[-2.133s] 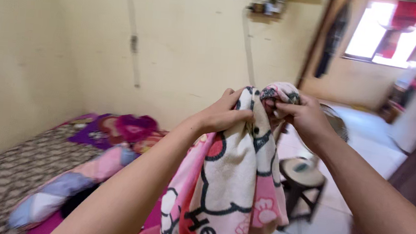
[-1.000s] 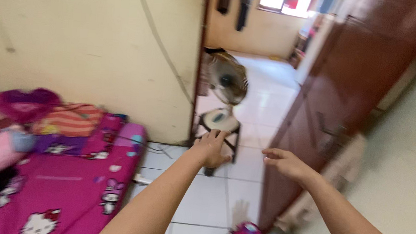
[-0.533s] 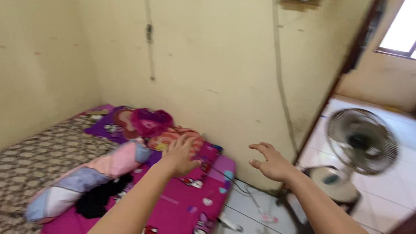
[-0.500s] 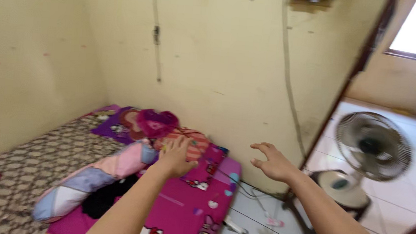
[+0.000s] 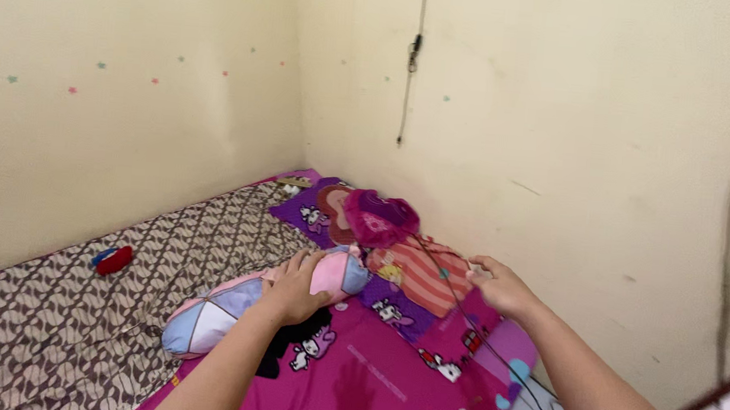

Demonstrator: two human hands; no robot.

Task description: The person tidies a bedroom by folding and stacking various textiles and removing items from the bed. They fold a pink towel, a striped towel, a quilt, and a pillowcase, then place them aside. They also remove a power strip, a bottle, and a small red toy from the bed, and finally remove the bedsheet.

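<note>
Left hand [image 5: 293, 288] cupped loosely over a pink-and-blue bolster pillow [image 5: 261, 308] lying on the magenta cartoon bedsheet [image 5: 386, 380]; soft, light, probably best gripped around its middle. Right hand [image 5: 502, 287] pinching a thin dark cable [image 5: 461, 308] near the striped pillow [image 5: 420, 279]; limp, slippery, likely to snag.

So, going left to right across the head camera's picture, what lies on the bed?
Small red and blue object → pastel bolster pillow → left hand resting on that bolster → magenta heart-shaped cushion → striped pillow → right hand at a thin dark cord.
</note>
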